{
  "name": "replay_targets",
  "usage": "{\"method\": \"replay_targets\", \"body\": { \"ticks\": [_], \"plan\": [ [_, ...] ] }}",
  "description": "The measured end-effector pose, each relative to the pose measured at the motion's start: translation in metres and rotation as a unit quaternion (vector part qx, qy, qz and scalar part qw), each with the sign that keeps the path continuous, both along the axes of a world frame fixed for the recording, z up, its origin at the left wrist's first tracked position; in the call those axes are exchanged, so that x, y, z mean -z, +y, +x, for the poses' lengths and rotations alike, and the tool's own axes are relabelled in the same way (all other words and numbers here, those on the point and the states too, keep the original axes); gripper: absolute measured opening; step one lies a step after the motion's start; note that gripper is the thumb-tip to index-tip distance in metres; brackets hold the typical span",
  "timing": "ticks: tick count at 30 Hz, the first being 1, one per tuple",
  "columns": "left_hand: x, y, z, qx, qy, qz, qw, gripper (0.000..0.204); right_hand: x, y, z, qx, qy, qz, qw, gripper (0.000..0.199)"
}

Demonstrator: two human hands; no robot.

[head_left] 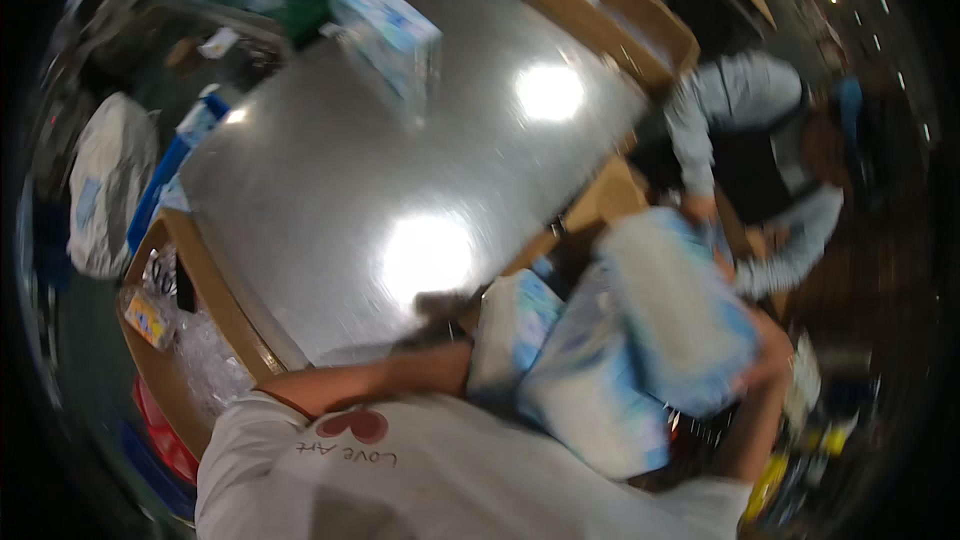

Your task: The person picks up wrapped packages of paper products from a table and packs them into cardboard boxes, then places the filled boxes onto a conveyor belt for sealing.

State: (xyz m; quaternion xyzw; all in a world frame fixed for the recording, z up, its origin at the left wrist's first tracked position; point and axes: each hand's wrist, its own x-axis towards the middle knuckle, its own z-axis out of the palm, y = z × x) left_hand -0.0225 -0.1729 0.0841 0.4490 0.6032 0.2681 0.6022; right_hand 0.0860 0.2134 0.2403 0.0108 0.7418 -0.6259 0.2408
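The picture is blurred by motion. I hold an armful of soft blue and white plastic-wrapped packs against my chest. My left hand (462,348) reaches the leftmost pack (512,325) and is mostly hidden behind it. My right hand (772,352) clasps the right side of the biggest pack (680,315). A third pack (592,400) hangs below, between my two arms. My white shirt (450,480) fills the lower edge.
A shiny steel table (400,160) lies ahead, with another blue and white pack (388,28) at its far end. Open cardboard boxes stand at the left (215,305) and far right (615,15). A co-worker in grey sleeves (745,110) bends over a box (610,195) on the right.
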Motion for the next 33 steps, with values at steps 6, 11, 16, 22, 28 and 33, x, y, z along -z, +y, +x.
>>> {"method": "replay_targets", "body": {
  "ticks": [6, 11, 16, 22, 28, 33],
  "plan": [
    [0.037, 0.029, -0.013, -0.273, 0.072, -0.037, 0.959, 0.08, 0.221, -0.049, -0.046, -0.122, -0.11, 0.372, 0.914, 0.075],
    [0.044, 0.038, 0.005, -0.217, 0.138, 0.06, 0.965, 0.094, 0.169, -0.064, -0.029, 0.001, 0.117, 0.45, 0.885, 0.053],
    [0.108, 0.044, 0.044, -0.111, 0.135, 0.039, 0.984, 0.069, 0.125, -0.026, 0.082, 0.212, -0.004, 0.546, 0.81, 0.042],
    [0.14, 0.073, 0.063, 0.06, 0.146, 0.029, 0.987, 0.033, 0.243, -0.022, 0.111, 0.205, -0.171, 0.551, 0.791, 0.054],
    [0.037, 0.076, 0.026, -0.295, 0.143, 0.114, 0.938, 0.054, 0.229, -0.005, 0.08, -0.008, -0.136, 0.529, 0.838, 0.063],
    [-0.024, 0.092, 0.052, -0.255, 0.228, 0.194, 0.919, 0.083, 0.221, -0.046, 0.134, 0.047, 0.077, 0.278, 0.956, 0.085]
  ]
}}
